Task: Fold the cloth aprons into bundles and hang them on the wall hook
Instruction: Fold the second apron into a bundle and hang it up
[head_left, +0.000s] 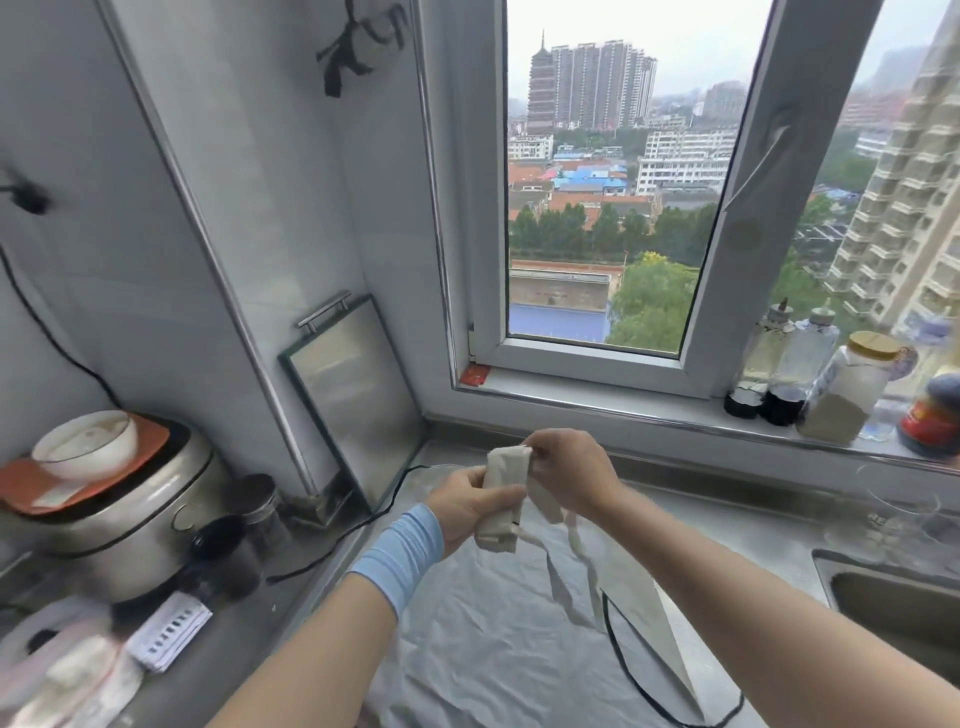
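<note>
A beige apron rolled into a tight bundle (506, 475) is held upright above the counter. My left hand (467, 506) grips its lower half, thumb across the front. My right hand (569, 478) pinches the bundle's top edge, where a beige strap (576, 545) starts and hangs down in loops. A second apron, pale grey-white (483, 639), lies spread and creased on the counter below, with a black cord (623, 670) along its right side. A black wall hook (358, 49) shows high on the left wall; another dark hook (28, 195) sits at the far left.
A rice cooker (135, 514) topped by an orange mat and a white bowl stands at left, with dark jars (260, 512) beside it. A steel board (358, 395) leans in the corner. Bottles and jars (841, 389) line the windowsill. A sink (904, 603) opens at right.
</note>
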